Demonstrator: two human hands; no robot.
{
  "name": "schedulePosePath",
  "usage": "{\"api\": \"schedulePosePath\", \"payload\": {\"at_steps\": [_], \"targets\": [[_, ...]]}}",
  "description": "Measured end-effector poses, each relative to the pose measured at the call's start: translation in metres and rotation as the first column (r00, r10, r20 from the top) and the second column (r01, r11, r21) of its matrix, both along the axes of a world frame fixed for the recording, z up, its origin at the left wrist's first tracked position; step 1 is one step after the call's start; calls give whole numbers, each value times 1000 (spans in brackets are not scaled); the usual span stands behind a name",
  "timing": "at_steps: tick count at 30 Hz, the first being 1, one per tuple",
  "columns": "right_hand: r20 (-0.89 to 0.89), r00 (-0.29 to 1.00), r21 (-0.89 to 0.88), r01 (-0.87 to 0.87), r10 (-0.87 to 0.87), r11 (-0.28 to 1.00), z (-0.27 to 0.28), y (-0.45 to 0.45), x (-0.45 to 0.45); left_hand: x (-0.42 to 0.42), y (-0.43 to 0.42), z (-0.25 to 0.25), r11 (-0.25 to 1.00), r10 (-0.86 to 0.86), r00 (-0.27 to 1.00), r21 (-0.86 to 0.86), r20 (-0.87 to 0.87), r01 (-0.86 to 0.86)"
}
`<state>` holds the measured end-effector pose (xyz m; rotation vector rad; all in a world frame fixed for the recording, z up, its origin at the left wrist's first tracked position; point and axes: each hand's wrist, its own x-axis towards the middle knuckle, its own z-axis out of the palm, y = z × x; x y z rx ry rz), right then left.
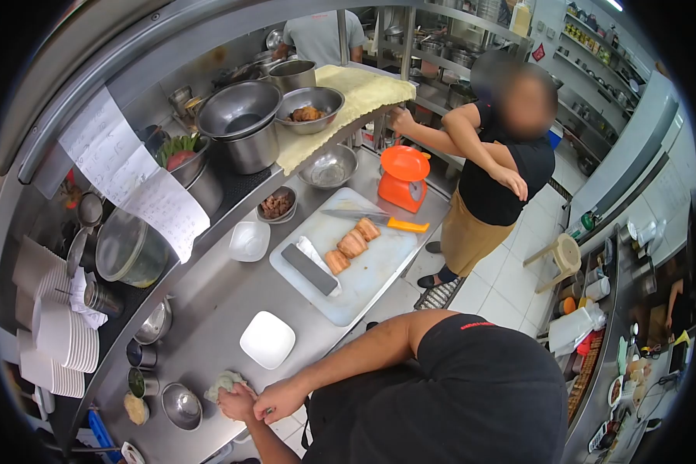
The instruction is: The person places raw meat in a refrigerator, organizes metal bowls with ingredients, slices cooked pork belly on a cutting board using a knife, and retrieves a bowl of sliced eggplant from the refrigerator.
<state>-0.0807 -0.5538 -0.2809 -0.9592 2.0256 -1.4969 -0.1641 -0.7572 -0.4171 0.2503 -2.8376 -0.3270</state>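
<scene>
My left hand (237, 404) is at the counter's front edge, its fingers closed on a pale greenish cloth (226, 383). Close against it on the right, my right hand (280, 399) has curled fingers; what they hold, if anything, is hidden. A white square dish (267, 340) lies above my hands, and a metal bowl (182, 406) stands to their left. Farther up, a white cutting board (371, 274) bears browned meat pieces (353, 243), an orange-handled knife (407, 225) and a dark grey flat block (308, 270) on a white cloth.
An orange scale (402, 189) stands beyond the board. Across the counter's end, a person (503, 147) in a black shirt has crossed arms. The raised shelf (243, 205) on the left carries bowls, pots and hanging paper (135, 170). Stacked white bowls (66, 332) are far left.
</scene>
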Motion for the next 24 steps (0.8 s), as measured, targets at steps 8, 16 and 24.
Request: {"api": "schedulePosePath", "payload": {"at_steps": [8, 16, 24], "targets": [[-12, 1000, 0, -10, 10, 1000, -4, 4, -4, -2, 7, -1, 999, 47, 999, 3, -26, -47], [-1, 1000, 26, -28, 28, 999, -5, 11, -8, 1, 11, -2, 997, 72, 992, 22, -101, -70], [3, 1000, 25, -26, 26, 999, -6, 12, -10, -1, 16, 7, 997, 66, 991, 47, -117, -61]]}}
